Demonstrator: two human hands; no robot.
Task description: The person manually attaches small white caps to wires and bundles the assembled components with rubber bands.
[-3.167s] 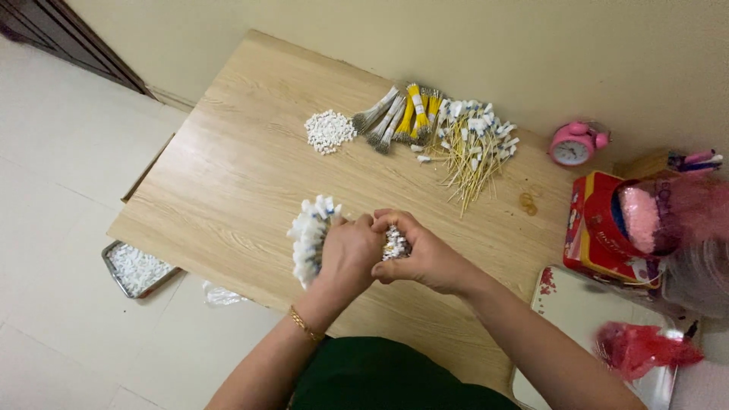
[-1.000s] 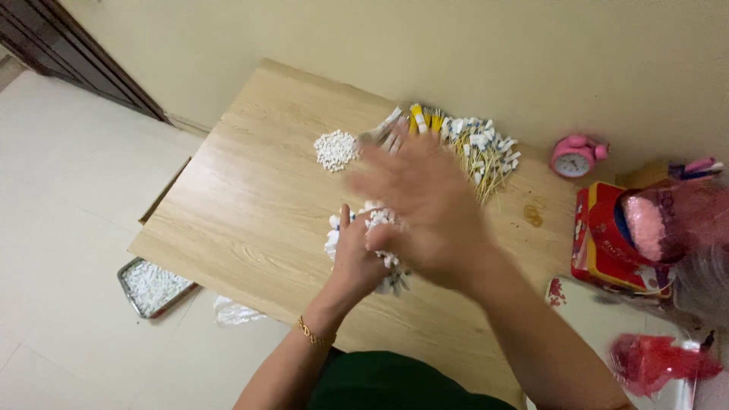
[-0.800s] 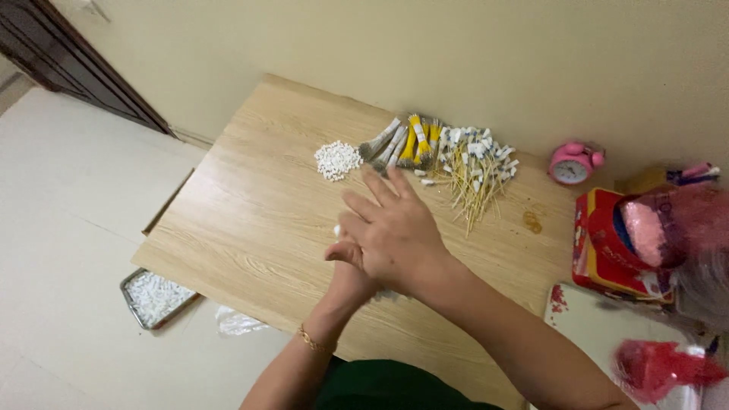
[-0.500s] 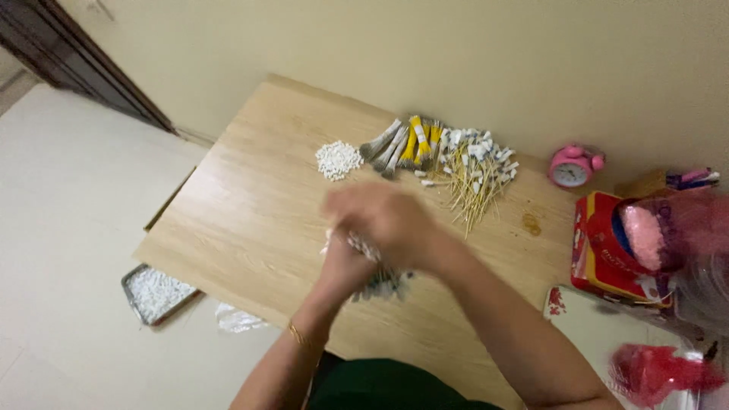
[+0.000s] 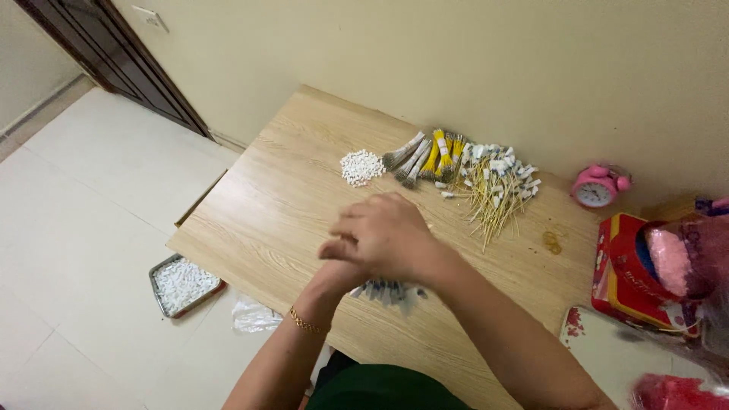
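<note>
Grey-white bundle of small capped wires (image 5: 387, 289) is tucked just under the right hand (image 5: 383, 235), fingers curled loosely; left hand (image 5: 342, 273) hidden beneath, grip can't be told.

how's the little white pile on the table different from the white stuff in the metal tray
The white pile lies loose on the wooden table, a small heap; the white pieces fill a metal tray on the floor and spread wider and flatter. The pile sits beside wire bundles; the tray sits apart. Both look like small white pieces.
</note>
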